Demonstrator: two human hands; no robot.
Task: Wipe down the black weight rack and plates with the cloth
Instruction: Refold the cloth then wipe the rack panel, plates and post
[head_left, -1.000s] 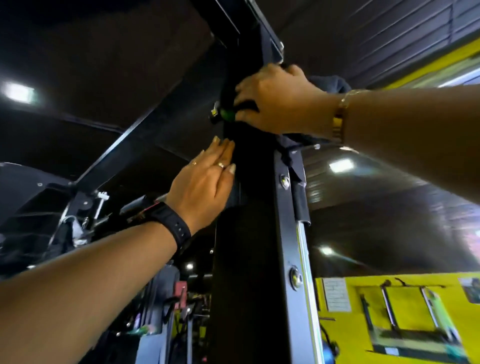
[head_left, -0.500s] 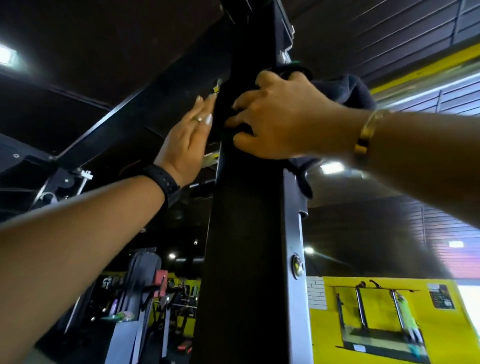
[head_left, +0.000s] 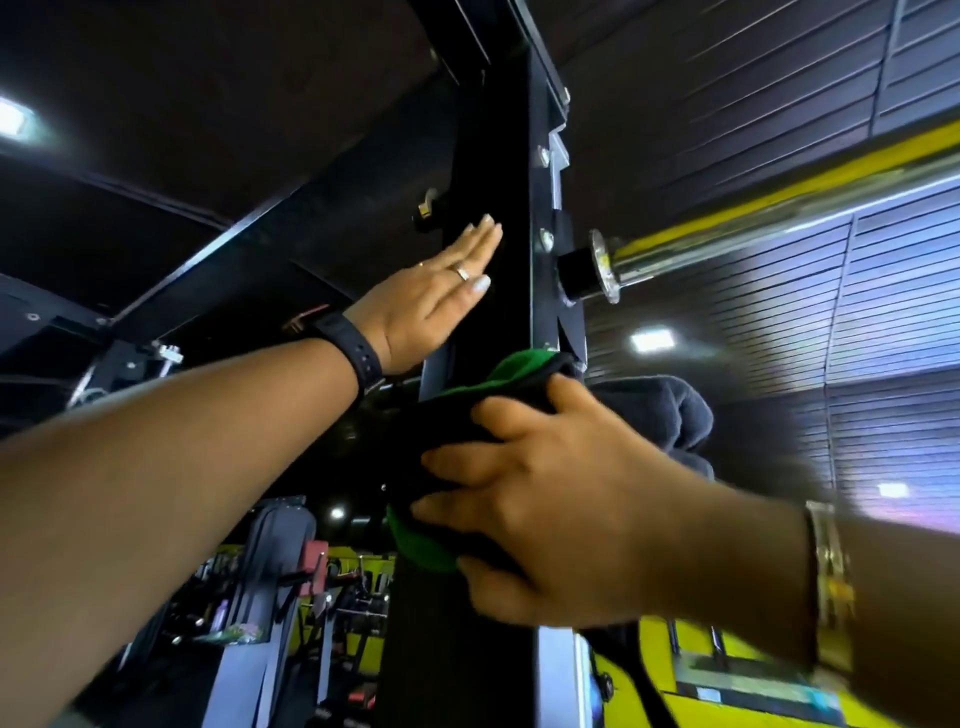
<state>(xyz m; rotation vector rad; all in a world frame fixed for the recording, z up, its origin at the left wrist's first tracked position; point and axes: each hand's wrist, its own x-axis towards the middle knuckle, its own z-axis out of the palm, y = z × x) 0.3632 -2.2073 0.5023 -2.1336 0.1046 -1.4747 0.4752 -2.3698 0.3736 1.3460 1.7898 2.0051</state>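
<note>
The black upright post of the weight rack (head_left: 493, 171) runs up the middle of the head view. My right hand (head_left: 561, 493) grips a dark cloth with green edges (head_left: 514, 369) and presses it against the post, fingers curled round the folds. My left hand (head_left: 436, 296) lies flat on the post's left side above the cloth, fingers straight and together. No weight plates are in view.
A chrome barbell sleeve (head_left: 727, 234) sticks out to the right from the post near my left hand. A black diagonal brace (head_left: 249, 234) runs off to the left. Gym machines (head_left: 280, 571) stand below left, and a yellow wall (head_left: 701, 665) is at the lower right.
My right hand has slid the cloth down the post, from beside the left hand to well below it. The left hand stays flat on the post. The chrome bar has come into view.
</note>
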